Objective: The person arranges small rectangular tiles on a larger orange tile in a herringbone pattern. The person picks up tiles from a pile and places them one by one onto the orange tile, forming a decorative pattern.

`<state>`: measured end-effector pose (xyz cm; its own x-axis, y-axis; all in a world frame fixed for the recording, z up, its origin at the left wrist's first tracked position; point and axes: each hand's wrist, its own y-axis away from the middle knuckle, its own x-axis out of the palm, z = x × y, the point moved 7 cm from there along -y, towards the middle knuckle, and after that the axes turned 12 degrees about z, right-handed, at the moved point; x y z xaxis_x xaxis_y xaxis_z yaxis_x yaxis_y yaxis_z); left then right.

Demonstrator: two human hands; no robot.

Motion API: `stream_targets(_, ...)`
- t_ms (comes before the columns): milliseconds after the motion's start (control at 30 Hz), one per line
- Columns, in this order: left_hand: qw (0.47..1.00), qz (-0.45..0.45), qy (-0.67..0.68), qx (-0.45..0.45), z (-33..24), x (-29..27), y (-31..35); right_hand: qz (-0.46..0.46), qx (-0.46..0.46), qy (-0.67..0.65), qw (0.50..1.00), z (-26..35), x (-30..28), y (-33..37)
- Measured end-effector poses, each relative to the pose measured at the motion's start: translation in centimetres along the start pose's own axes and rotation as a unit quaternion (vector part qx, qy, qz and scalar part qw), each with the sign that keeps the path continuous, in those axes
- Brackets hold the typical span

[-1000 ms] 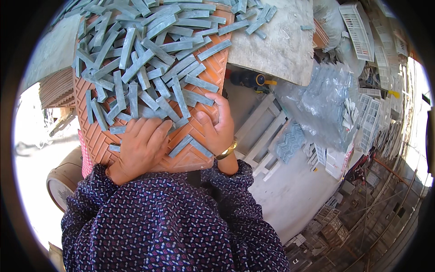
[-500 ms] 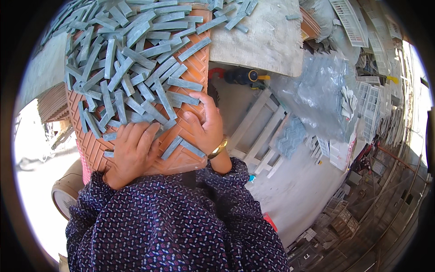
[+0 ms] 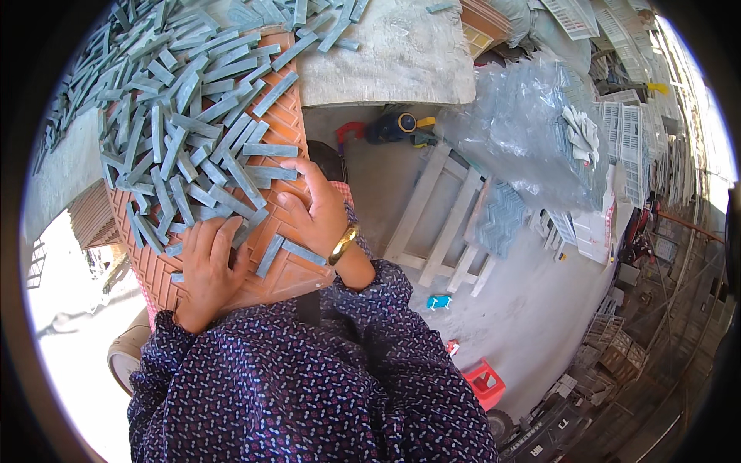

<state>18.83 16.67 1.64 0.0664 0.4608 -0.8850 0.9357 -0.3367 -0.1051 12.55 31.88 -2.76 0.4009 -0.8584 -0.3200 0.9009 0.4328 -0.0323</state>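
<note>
A terracotta-orange tray (image 3: 255, 289) with herringbone grooves lies in front of me, mostly buried under loose grey stone-like strips (image 3: 189, 131). My left hand (image 3: 210, 262) rests palm down near its front left, fingers over the strips and thumb apart. One grey strip (image 3: 251, 227) lies beside its fingertips. At the tray's right edge is my right hand (image 3: 316, 208), a gold bangle on its wrist. Its thumb and forefinger are spread, the forefinger by the end of a strip (image 3: 272, 174). Two strips (image 3: 269, 255) sit at an angle in the grooves between my hands.
A pale board (image 3: 386, 62) with a few strips adjoins the tray at the far right. On the floor to the right are a white slatted pallet (image 3: 440, 224), a herringbone tile sheet (image 3: 500, 220), clear plastic sheeting (image 3: 525, 131) and a red stool (image 3: 486, 386).
The view has swung, so the tray and hands appear farther left and more floor shows at right. Both hands keep nearly the same places on the tray.
</note>
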Motion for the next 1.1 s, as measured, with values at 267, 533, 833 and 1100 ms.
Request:
stream_targets(267, 1.000, 0.002, -0.017, -0.010, 0.0, 0.2, 0.0, 0.005, -0.008, -0.012, 1.000, -0.5, 0.2, -0.1)
stream_targets(533, 0.998, 0.015, -0.050, -0.023, 0.4, 0.7, 0.3, -0.021, -0.026, -0.093, 0.995, -0.6, -0.2, 0.4)
stream_targets(833, 0.999, 0.034, -0.023, -0.031, 0.5, 0.2, 0.5, -0.022, 0.030, -0.213, 0.976, -3.1, -1.2, 3.5)
stream_targets(1100, 0.992, 0.020, -0.055, 0.110, -5.7, -2.1, -3.0, -0.286, 0.142, -0.401, 0.859, -13.7, -7.7, 11.6)
